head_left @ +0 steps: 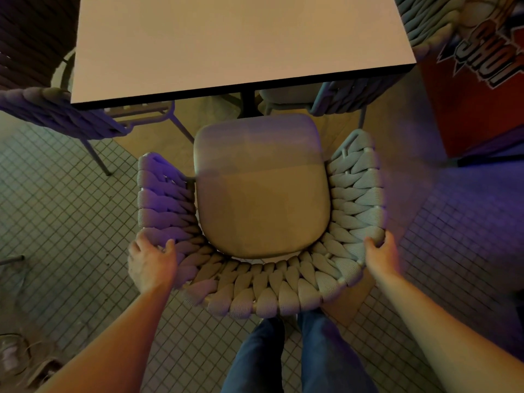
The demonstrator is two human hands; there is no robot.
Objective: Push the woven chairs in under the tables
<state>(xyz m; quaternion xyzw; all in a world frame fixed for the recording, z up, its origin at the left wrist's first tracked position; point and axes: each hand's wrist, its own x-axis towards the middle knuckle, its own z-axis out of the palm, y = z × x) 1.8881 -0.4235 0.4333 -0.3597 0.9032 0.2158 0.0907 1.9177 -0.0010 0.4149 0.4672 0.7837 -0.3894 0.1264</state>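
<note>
The left hand (151,262) and right hand (381,255) gripped the woven chair (263,290) at its backrest's rear corners, fingers curled over the weave, presumably for a straight push; the seat cushion (262,188) sat just short of the table (241,41) near edge, not yet under it.

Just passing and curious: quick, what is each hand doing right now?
Left hand: closed on the woven chair, gripping the left rear corner of its backrest.
Right hand: closed on the same backrest, gripping its right rear corner.
</note>
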